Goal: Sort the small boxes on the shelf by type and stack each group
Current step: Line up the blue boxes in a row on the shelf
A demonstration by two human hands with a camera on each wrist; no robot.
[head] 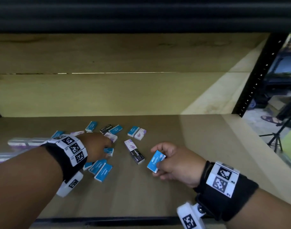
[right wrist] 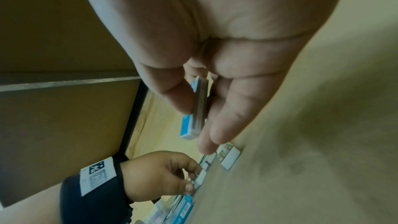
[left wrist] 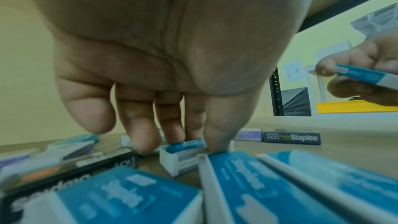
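Observation:
Several small staple boxes lie scattered on the wooden shelf [head: 199, 146]: blue ones [head: 103, 172], black ones [head: 137, 156] and white-purple ones [head: 140, 134]. My left hand [head: 108, 148] reaches down into the pile; in the left wrist view its thumb and fingers [left wrist: 142, 135] pinch a small blue box [left wrist: 183, 149] that sits on the shelf. My right hand [head: 158, 157] hovers to the right, just above the shelf, holding a blue staples box [head: 156, 161] between thumb and fingers. The right wrist view shows that box [right wrist: 192, 117] edge-on in the pinch.
Long clear packets [head: 25, 142] lie at the far left of the shelf. The black shelf upright [head: 257, 75] stands at the right, with a tripod [head: 273, 141] on the floor beyond. The shelf's dark front edge [head: 108, 219] runs below my arms. An upper shelf hangs overhead.

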